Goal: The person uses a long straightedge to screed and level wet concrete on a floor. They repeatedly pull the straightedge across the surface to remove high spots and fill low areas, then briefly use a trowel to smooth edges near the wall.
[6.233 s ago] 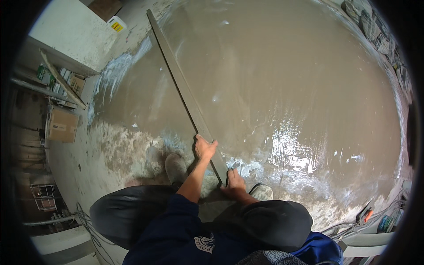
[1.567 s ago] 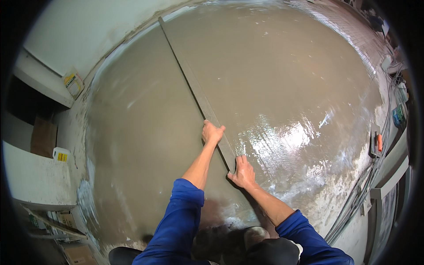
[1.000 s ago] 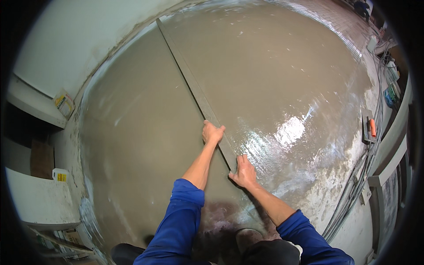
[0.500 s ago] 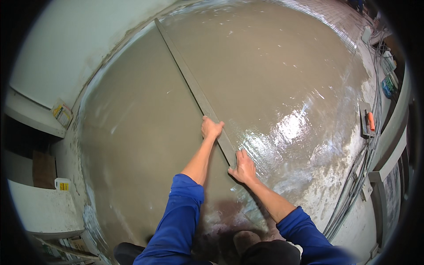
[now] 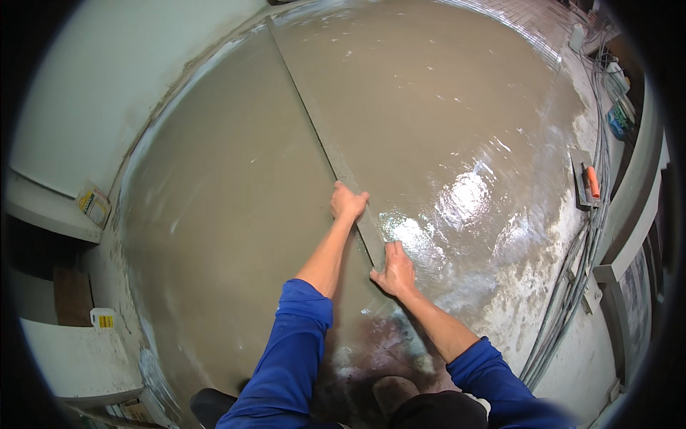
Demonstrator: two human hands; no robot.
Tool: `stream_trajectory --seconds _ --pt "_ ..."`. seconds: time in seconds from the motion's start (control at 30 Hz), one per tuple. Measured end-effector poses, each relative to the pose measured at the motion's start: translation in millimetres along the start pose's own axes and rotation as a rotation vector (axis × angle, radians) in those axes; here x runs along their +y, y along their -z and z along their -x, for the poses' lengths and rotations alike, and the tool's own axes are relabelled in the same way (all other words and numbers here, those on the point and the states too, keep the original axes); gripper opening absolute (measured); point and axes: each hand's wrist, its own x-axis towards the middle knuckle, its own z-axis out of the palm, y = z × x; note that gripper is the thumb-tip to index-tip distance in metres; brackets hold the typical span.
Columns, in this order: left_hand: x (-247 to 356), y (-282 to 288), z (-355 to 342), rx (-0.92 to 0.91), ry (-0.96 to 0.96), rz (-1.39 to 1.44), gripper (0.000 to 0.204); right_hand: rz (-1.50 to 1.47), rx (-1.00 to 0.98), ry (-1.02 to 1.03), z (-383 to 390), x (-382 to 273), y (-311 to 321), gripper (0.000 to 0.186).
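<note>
A long, straight screed bar (image 5: 314,118) coated in grey-brown mud lies slantwise over the wet mortar floor (image 5: 214,193). Its far end reaches the base of the pale wall at upper left; its near end is under my right hand. My left hand (image 5: 349,201) is closed around the bar a short way up from that end. At the near end my right hand (image 5: 394,269) grips it, fingers over the right edge and thumb at the left. Blue sleeves are pushed up both forearms.
A trowel with an orange handle (image 5: 592,182) rests at the right edge beside a bundle of grey cables (image 5: 564,307). A white jug (image 5: 103,318) and a printed bag (image 5: 93,206) stand at left. Containers (image 5: 620,118) line the far right, near curved white furniture.
The bar's far end has swung a little to the right, and my left hand has shifted slightly right with it. My right hand has barely moved. The view has turned slightly.
</note>
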Motion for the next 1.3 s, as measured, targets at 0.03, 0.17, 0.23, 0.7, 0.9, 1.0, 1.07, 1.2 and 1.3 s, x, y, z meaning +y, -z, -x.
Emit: stream_trajectory --seconds 0.03,0.17,0.23,0.7,0.9,1.0,1.07,1.2,1.3 --pt "5 -3 1 -0.009 -0.012 -0.002 0.09 -0.007 0.014 -0.01 1 2 3 0.06" --pt "24 -20 8 -0.031 -0.073 -0.007 0.09 -0.004 0.033 -0.053 7 14 16 0.057" --pt "35 -29 13 -0.047 -0.095 -0.017 0.087 0.004 0.058 -0.056 11 20 24 0.056" --pt "75 -68 43 -0.098 -0.202 0.014 0.088 0.043 0.115 -0.12 33 52 62 0.054" --pt "86 -82 42 -0.127 -0.224 -0.007 0.094 0.036 0.147 -0.141 35 60 69 0.054" --pt "91 -83 37 -0.177 -0.242 -0.024 0.104 0.05 0.156 -0.148 32 69 65 0.056" --pt "95 -79 38 -0.173 -0.286 -0.035 0.111 0.068 0.208 -0.127 29 72 63 0.061" --pt "75 -44 56 -0.285 -0.418 0.021 0.118 0.158 0.211 -0.154 32 62 67 0.069" --pt "5 18 87 -0.169 -0.79 -0.158 0.097 0.167 0.292 -0.117 55 46 84 0.086"
